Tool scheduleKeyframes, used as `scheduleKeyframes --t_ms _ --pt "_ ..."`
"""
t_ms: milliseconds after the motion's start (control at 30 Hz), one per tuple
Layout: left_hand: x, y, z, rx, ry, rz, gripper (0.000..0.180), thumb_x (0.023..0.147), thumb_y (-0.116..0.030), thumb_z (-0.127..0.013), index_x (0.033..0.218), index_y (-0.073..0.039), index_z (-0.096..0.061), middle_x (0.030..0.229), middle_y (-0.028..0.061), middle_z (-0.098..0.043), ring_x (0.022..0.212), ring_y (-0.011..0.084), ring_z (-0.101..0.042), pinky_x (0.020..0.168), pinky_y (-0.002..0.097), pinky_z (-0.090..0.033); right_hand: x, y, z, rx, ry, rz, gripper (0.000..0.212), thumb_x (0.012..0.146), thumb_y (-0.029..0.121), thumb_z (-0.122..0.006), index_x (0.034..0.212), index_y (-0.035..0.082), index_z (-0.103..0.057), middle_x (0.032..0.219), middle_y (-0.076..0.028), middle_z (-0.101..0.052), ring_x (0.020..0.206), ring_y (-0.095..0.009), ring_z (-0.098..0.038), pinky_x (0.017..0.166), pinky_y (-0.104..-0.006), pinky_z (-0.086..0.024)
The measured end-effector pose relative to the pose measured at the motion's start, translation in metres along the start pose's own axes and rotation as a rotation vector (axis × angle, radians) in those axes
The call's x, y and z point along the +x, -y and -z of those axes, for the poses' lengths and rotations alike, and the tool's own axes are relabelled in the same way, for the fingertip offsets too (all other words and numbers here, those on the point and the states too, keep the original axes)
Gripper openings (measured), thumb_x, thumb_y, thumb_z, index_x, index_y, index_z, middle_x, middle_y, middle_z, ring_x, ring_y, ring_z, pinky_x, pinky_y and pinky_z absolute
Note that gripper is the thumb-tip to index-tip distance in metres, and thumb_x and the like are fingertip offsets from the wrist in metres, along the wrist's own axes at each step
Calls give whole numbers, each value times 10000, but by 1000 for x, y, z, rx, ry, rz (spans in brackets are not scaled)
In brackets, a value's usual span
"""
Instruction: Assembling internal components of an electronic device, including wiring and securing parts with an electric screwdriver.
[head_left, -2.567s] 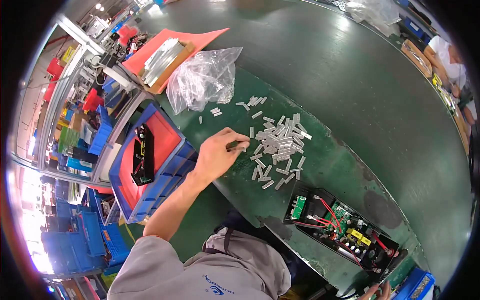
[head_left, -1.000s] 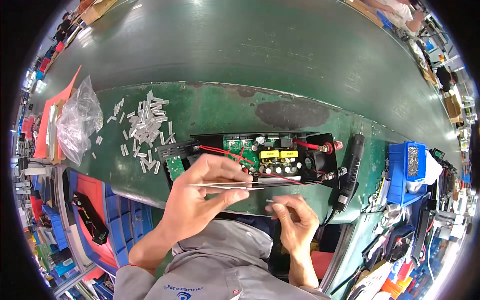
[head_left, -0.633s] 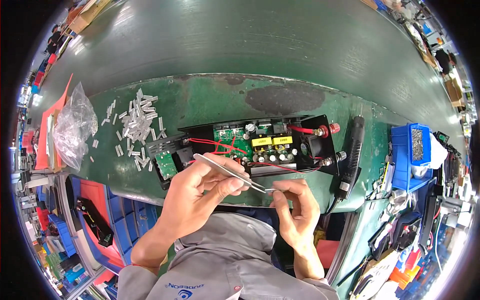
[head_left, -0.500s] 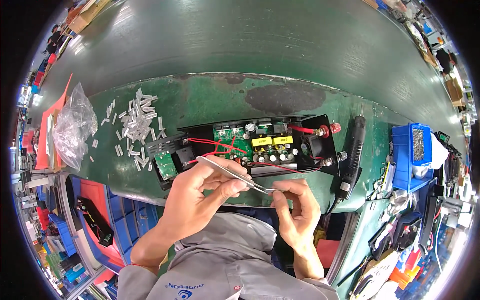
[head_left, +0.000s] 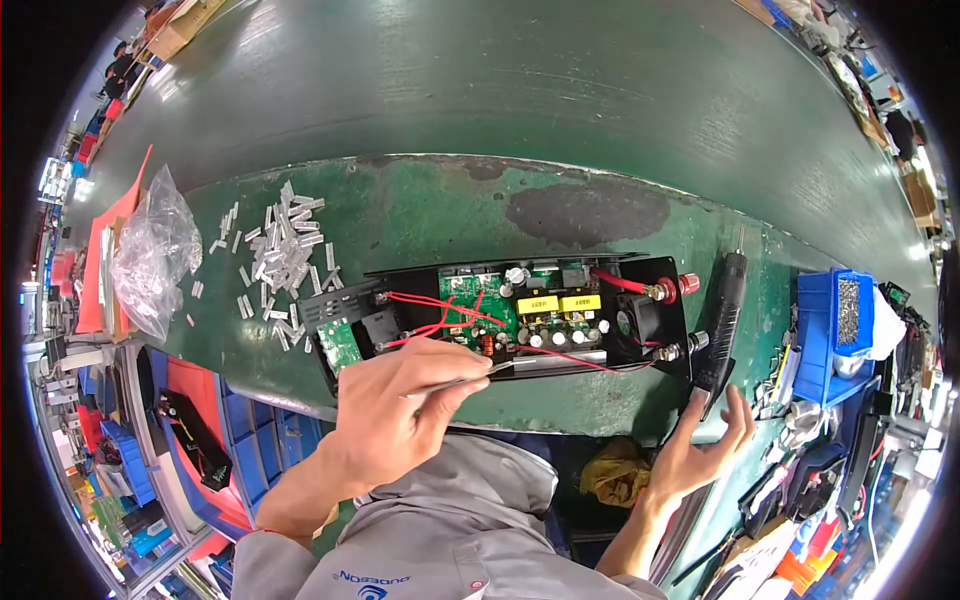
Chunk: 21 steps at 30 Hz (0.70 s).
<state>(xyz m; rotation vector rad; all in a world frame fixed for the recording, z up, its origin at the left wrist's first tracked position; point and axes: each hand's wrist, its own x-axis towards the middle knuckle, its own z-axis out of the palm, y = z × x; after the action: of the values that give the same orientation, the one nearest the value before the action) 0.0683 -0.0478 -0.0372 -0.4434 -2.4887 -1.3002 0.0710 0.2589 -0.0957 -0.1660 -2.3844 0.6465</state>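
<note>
My left hand (head_left: 395, 405) is closed around metal tweezers (head_left: 438, 388), their tips at the near edge of an open black device housing (head_left: 652, 345). Whether the tips hold anything is too small to tell. Inside the housing sit a green circuit board (head_left: 455, 290), yellow transformers (head_left: 557, 304), red wires (head_left: 440, 298) and a fan (head_left: 628, 325). A small green board (head_left: 338, 343) is at its left end. My right hand (head_left: 700, 455), fingers apart, is by the lower end of a black electric screwdriver (head_left: 725, 315); contact is unclear.
Many short clear plastic pieces (head_left: 290, 245) lie loose at the left, beside a clear plastic bag (head_left: 155, 255). A blue bin of small screws (head_left: 848, 310) stands at the right. Below left are blue trays (head_left: 262, 440) and another black housing (head_left: 193, 440).
My right hand has left the tweezers' tips and moved right to the screwdriver, its fingers now spread. My left hand has brought the tweezers from in front of the housing to its near edge.
</note>
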Motion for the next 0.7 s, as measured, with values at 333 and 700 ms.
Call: scheduleKeyframes --t_ms 333,700 --pt "4 16 -27 162 40 -98 276 816 -48 -808 1041 -80 -651 942 49 -745 737 214 -719 606 300 -547 -17 14 37 -140 426 -428 656 881 108 -705 1485 10 -468 1096 -171 -615 970 -283 -601 902 -354 -492" --pt "12 20 -32 154 95 -133 236 842 15 -783 1030 -20 -645 942 106 -752 790 279 -734 650 333 -574 -144 44 78 661 1060 -874 512 807 75 -818 1201 38 -492 892 -100 -677 768 -162 -662 730 -322 -546"
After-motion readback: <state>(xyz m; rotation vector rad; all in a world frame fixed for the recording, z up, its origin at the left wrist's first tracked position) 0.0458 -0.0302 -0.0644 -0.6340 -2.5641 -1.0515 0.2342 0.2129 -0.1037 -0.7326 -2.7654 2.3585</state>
